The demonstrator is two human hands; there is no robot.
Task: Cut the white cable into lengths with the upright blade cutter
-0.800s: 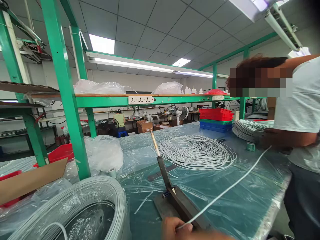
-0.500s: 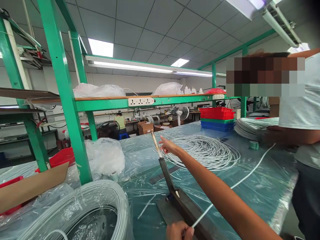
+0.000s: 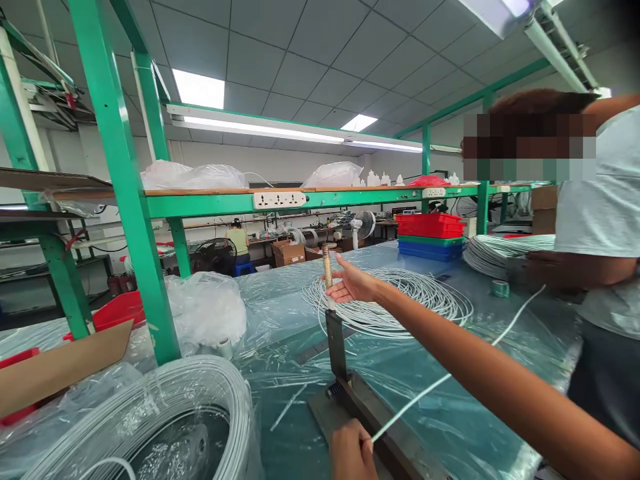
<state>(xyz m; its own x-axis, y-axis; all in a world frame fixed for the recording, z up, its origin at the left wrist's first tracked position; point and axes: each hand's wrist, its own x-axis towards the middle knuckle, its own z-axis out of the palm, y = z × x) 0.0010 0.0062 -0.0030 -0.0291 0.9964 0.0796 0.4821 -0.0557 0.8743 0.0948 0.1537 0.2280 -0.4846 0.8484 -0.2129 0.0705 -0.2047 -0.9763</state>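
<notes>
Big workshop with green steel racking everywhere and a long bench (image 3: 280, 313) wrapped in clear plastic sheeting over a teal top. Right in the middle sits a lever-type cutter (image 3: 350, 393) on a dark metal base, its arm standing nearly upright with a pale wooden handle (image 3: 327, 267) at the top. The person wearing the camera has their right hand (image 3: 353, 283) stretched out to that handle, fingers spread rather than wrapped, palm touching or just beside the wood, so it's not a closed grip at this point. Their left hand (image 3: 350, 453) is down at the near end of the cutter base, pinched shut on a white cable (image 3: 450, 373) that runs from the fingers diagonally across the bench toward the far right. Behind the handle there's a loose flat coil of white cable (image 3: 400, 300) spread on the plastic, and bottom left a fat spool of the same stuff (image 3: 165, 413) still in its wrap. Stack of red, green and blue trays (image 3: 430, 237) sits further back, with a small roll of green tape (image 3: 499, 289) near it. Another person in a light t-shirt (image 3: 600, 213) stands at the right edge of the bench, forearm over another bundle of cable (image 3: 495, 253).
</notes>
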